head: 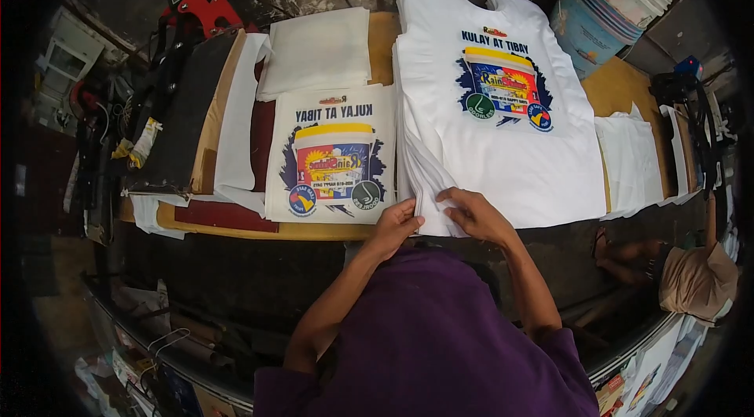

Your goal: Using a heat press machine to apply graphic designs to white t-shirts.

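A stack of white shirts [506,175] lies before me, its top shirt bearing a colourful print [500,84] of a paint bucket with writing. At the stack's lower left corner, my left hand [397,227] pinches the layered fabric edges [421,193] between thumb and fingers. My right hand [478,215] rests just to the right, fingers bent, touching the fabric by the same corner. Whether its fingertips grip a layer is hard to tell. Left of the shirts sits a pile of transfer sheets [333,166] carrying the same print mirrored.
Pale blank sheets [318,49] lie behind the transfers. A heat press [177,105] with a red frame stands at left. Stacked buckets [612,5] are at back right, folded white fabric [630,158] beyond the shirts. Another person [695,281] is at far right; a rack [171,346] stands behind me.
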The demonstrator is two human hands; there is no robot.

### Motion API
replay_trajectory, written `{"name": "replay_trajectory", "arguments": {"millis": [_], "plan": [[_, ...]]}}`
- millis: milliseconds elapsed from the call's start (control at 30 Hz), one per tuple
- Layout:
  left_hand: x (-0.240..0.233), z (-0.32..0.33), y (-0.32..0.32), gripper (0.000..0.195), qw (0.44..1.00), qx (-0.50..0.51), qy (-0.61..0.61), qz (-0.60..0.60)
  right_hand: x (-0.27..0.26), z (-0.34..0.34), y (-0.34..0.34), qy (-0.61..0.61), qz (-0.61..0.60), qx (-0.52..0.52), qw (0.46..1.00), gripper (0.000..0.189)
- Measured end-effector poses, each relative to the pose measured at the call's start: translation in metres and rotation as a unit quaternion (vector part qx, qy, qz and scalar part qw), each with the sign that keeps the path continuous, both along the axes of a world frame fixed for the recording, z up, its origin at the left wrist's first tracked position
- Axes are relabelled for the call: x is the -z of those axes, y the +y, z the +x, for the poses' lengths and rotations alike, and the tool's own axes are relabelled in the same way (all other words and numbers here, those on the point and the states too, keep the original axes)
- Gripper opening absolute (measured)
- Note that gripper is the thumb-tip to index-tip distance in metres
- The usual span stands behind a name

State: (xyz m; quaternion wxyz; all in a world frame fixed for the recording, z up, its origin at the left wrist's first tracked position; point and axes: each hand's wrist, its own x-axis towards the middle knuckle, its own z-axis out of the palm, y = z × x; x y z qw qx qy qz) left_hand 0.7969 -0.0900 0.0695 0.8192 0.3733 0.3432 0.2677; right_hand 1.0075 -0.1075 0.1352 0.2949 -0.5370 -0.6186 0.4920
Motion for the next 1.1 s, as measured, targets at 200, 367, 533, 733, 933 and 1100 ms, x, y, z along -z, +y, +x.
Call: {"name": "replay_trajectory", "arguments": {"millis": [200,367,533,733,933,1100], "plan": [[-0.005,0.001,0.0,0.038,0.999,-0.014,-0.017,-0.029,-0.008,-0.014,-0.001,-0.187,0.032,-0.027,0.981,0.014],[-0.004,0.006,-0.002,0.04,0.999,-0.027,-0.02,-0.023,0.006,-0.003,0.001,-0.139,0.033,-0.034,0.989,0.014],[-0.001,0.002,0.002,0.037,0.999,-0.008,-0.04,-0.003,0.004,0.001,0.004,0.003,0.052,-0.014,0.999,0.016],[-0.004,0.0,0.003,0.034,0.995,-0.019,-0.073,-0.064,-0.004,-0.016,0.001,-0.197,0.044,-0.035,0.979,0.015],[-0.011,0.005,0.002,0.034,1.0,-0.004,-0.015,-0.01,0.008,-0.001,0.003,-0.145,0.044,-0.051,0.987,0.016],[0.0,0.002,0.003,0.036,1.0,-0.007,-0.015,-0.004,-0.006,-0.001,0.002,-0.156,0.011,-0.046,0.987,0.017]]}}
